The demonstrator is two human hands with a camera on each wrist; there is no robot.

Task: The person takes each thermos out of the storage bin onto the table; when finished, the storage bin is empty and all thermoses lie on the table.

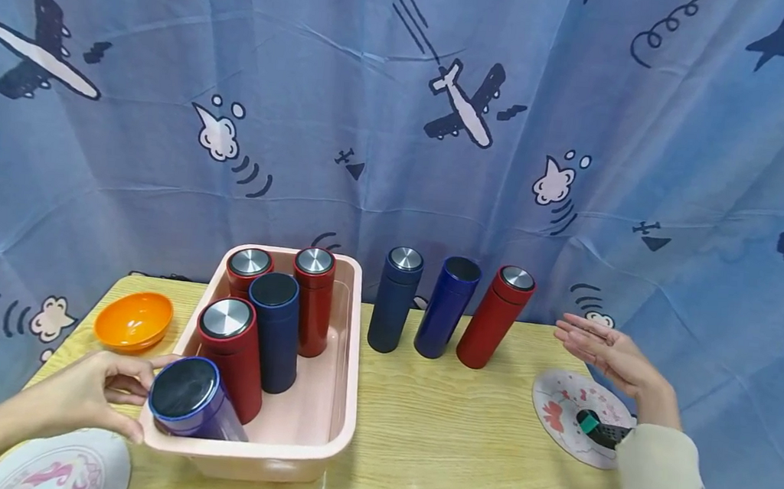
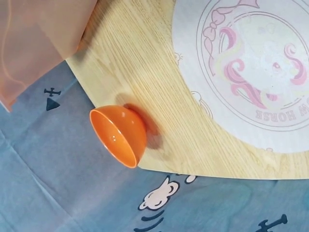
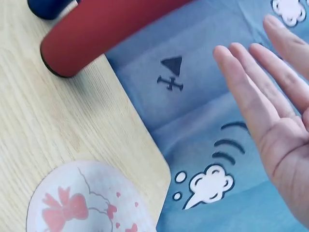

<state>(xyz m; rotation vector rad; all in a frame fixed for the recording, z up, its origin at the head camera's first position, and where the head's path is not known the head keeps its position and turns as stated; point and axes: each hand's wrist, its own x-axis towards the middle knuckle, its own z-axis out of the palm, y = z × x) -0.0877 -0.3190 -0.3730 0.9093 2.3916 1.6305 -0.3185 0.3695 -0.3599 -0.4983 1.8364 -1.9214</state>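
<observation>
My left hand is at the near left corner of the pink bin, gripping a shiny blue-purple thermos near its black lid. The thermos leans inside that corner, and its lower part is hidden by the bin wall. Red thermoses and a dark blue thermos stand in the bin beside it. My right hand is raised at the right of the table, fingers straight and holding nothing. In the right wrist view its palm shows. The left wrist view does not show the left hand.
Behind the bin's right side stand a dark blue thermos, a blue thermos and a red thermos. An orange bowl sits left. Round mats lie at both sides. A patterned curtain hangs behind the wooden table.
</observation>
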